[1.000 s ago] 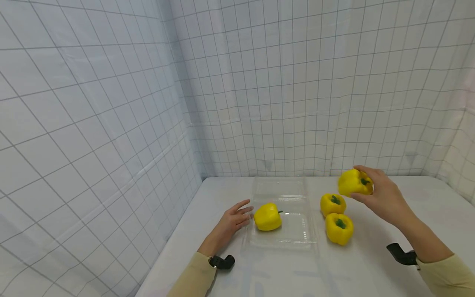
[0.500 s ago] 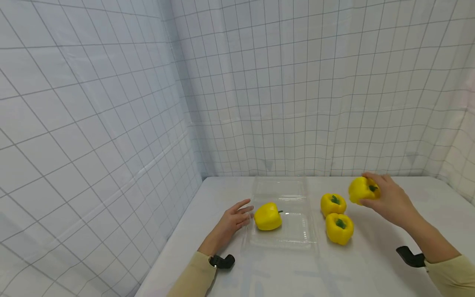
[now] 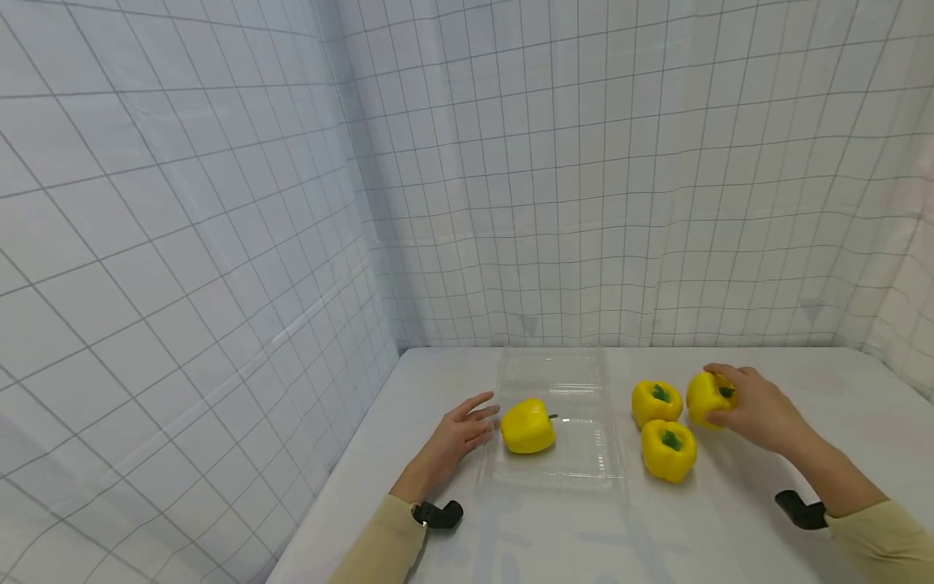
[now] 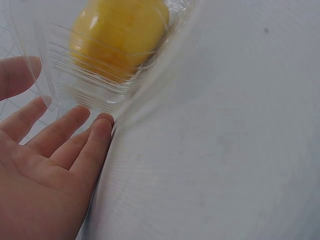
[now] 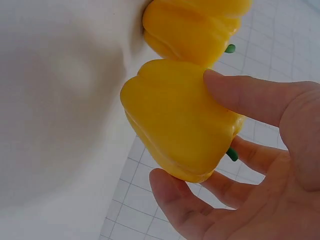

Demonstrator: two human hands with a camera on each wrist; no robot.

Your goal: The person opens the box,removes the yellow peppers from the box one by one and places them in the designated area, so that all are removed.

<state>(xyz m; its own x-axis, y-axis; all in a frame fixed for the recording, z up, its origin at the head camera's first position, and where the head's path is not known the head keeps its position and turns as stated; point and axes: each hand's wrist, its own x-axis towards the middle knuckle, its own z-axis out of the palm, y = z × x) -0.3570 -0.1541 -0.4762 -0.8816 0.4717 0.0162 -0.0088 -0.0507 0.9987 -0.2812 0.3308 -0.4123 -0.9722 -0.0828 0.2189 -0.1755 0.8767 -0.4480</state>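
Observation:
A yellow bell pepper (image 5: 175,117) is gripped between the thumb and fingers of my right hand (image 3: 762,412), close over the table at the right. Two more yellow bell peppers stand just left of it, a rear one (image 3: 656,403) and a front one (image 3: 669,451), stems up. In the clear plastic container (image 3: 584,454) lies another yellow bell pepper (image 3: 529,427) on its side, its stem pointing right. My left hand (image 3: 460,434) has its fingers extended, fingertips at the container's left wall (image 4: 90,75).
The container's clear lid (image 3: 550,369) lies folded back behind it. White grid-patterned curtains (image 3: 569,178) stand behind and to the left of the white table (image 3: 730,527). Each wrist wears a black camera mount (image 3: 438,514).
My right hand has carried its bell pepper slightly right, then down to near table level beside the two standing peppers. The left hand has stayed at the container.

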